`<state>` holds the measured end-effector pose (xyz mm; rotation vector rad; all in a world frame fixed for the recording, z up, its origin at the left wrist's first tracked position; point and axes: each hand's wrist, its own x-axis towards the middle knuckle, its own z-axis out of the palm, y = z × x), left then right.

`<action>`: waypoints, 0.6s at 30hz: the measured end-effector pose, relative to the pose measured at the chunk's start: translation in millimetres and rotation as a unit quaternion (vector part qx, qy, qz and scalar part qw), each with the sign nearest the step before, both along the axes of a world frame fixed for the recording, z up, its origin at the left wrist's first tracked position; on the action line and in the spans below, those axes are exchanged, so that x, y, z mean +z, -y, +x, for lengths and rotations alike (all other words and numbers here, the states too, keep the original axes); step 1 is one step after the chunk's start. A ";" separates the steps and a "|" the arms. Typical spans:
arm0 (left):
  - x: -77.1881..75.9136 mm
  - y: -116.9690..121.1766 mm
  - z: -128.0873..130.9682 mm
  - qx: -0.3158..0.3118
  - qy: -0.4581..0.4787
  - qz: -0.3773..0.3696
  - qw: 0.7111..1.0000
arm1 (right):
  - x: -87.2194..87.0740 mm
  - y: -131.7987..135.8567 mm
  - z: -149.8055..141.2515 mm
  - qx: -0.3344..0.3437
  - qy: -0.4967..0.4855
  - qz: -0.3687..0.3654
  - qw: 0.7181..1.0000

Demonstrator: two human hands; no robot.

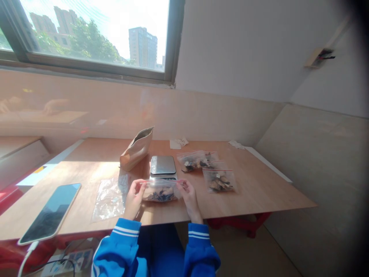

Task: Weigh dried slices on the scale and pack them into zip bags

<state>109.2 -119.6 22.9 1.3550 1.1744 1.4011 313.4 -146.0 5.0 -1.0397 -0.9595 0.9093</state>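
Observation:
Both my hands hold a small clear zip bag (160, 191) with dark dried pieces inside, just above the wooden table's (259, 188) front edge. My left hand (133, 199) pinches the bag's left top corner and my right hand (188, 195) pinches its right top corner. Right behind the bag sits a small digital scale (163, 166) with a bare steel plate. An open brown paper pouch (136, 150) leans to the left of the scale.
Empty clear bags (111, 197) lie left of my hands. Two filled zip bags (219, 180) (196, 159) lie to the right of the scale. A phone (50, 212) on a charging cable rests at the table's left front. Crumpled paper (178, 143) lies by the back wall.

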 end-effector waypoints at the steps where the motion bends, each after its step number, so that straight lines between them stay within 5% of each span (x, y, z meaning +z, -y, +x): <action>1: 1.0 0.2 0.6 -0.013 0.020 -0.006 1.000 | -1.2 -1.1 -1.8 0.020 -0.031 0.000 0.999; 5: 0.6 0.3 2.1 -0.031 0.046 -0.018 0.998 | -6.1 -4.9 -7.6 0.059 -0.049 -0.011 0.997; 18: -5.2 1.0 0.2 -0.033 0.065 -0.034 0.997 | -6.2 -5.6 -8.1 0.002 0.067 0.003 0.998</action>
